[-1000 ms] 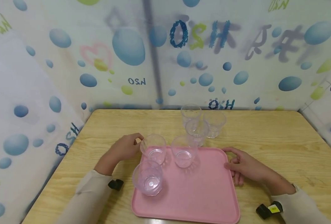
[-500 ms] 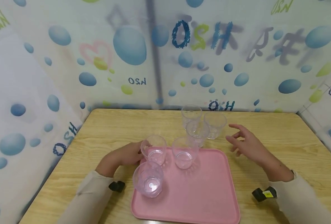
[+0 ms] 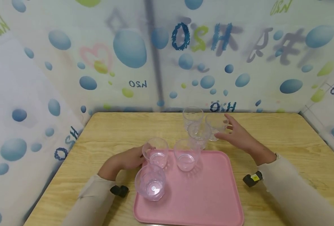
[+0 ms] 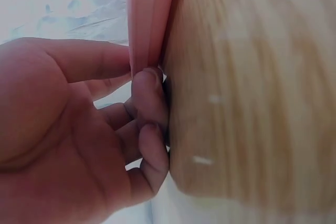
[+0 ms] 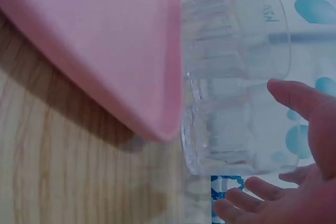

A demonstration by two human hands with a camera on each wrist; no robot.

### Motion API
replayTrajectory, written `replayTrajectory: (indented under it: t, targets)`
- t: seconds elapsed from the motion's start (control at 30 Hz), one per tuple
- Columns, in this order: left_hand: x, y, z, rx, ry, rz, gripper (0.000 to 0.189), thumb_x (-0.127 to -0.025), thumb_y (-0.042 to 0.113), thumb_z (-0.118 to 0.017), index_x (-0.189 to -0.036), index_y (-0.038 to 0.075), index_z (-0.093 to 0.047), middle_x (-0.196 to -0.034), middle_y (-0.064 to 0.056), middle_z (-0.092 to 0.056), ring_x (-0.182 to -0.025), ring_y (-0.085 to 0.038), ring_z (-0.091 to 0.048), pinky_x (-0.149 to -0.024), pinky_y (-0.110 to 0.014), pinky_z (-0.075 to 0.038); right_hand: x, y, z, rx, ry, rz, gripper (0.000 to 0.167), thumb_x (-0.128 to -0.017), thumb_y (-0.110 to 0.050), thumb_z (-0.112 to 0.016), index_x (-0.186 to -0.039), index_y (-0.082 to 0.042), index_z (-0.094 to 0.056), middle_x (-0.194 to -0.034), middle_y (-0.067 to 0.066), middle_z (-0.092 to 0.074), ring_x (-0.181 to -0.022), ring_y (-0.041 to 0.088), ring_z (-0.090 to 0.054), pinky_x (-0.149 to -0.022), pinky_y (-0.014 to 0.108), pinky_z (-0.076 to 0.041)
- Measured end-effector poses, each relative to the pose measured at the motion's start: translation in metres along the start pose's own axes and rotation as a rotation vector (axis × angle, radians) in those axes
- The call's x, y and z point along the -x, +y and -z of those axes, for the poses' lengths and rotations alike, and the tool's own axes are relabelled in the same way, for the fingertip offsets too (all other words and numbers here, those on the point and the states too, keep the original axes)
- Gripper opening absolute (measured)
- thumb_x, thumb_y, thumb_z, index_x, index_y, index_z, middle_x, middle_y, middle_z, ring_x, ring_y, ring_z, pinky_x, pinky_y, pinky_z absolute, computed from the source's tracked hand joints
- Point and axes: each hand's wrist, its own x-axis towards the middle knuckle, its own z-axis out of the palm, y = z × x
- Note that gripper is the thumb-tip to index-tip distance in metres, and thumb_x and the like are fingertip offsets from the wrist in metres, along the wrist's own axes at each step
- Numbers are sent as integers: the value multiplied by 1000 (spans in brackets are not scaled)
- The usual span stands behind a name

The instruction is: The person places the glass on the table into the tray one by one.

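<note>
My left hand (image 3: 131, 158) holds the left rim of a pink tray (image 3: 203, 191); in the left wrist view its fingers curl at the tray edge, close over the wooden table. Three clear plastic cups stand upright on the tray: one at the back left corner (image 3: 158, 157), one back middle (image 3: 186, 157), and one at the left (image 3: 151, 185). Behind the tray my right hand (image 3: 239, 133) is at the rightmost clear cup (image 3: 215, 124), thumb and fingers spread apart around its near right side. In the right wrist view, a gap shows between the fingertips and this cup (image 5: 236, 135).
Two more clear cups stand behind the tray, the far cup (image 3: 193, 116) and the nearer cup (image 3: 198, 135), close beside the rightmost one. A wooden table (image 3: 280, 138) carries everything. A wall (image 3: 167, 72) with printed bubbles rises at its back edge.
My right hand has left the tray's right rim and moved up and then left to the rightmost cup. The left hand has shifted slightly onto the tray's left rim behind the cup.
</note>
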Motion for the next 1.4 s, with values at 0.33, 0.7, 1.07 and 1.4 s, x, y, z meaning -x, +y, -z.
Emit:
replayTrajectory:
  t: [0.33,0.7,1.07,1.4]
  targets:
    - [0,-1,-1,-17,1,-40,43,-107,21,-45,-144,1,-44,-140,-18,-56,-134,-36,-50,-112,-55,-38,-6,0,-9,-44,73,-1,102,-92,-45,-71,-161,-12,-3,-161,23,-26,-144,51,-28,-107,64,-40]
    - [-2,-1,-1,-6,-11,-51,45,-108,25,-44,-149,8,-42,-147,-12,-52,-139,-30,-47,-115,-53,-36,8,3,-5,-93,159,-16,102,-88,-46,-74,-159,-14,-8,-160,17,-29,-141,42,-37,-101,59,-48]
    - [1,-2,-1,-6,-9,-80,46,-108,24,-44,-150,7,-39,-147,-14,-51,-137,-33,-47,-114,-55,-37,49,-2,6,-92,160,0,101,-88,-47,-74,-159,-14,-10,-157,15,-35,-137,37,-44,-89,30,-56]
    - [2,0,0,-13,-9,-64,45,-107,23,-45,-150,7,-40,-148,-15,-51,-138,-33,-46,-114,-54,-37,84,-12,-9,-164,101,75,94,-89,-31,-77,-156,-11,-15,-154,14,-37,-134,34,-47,-86,15,-52]
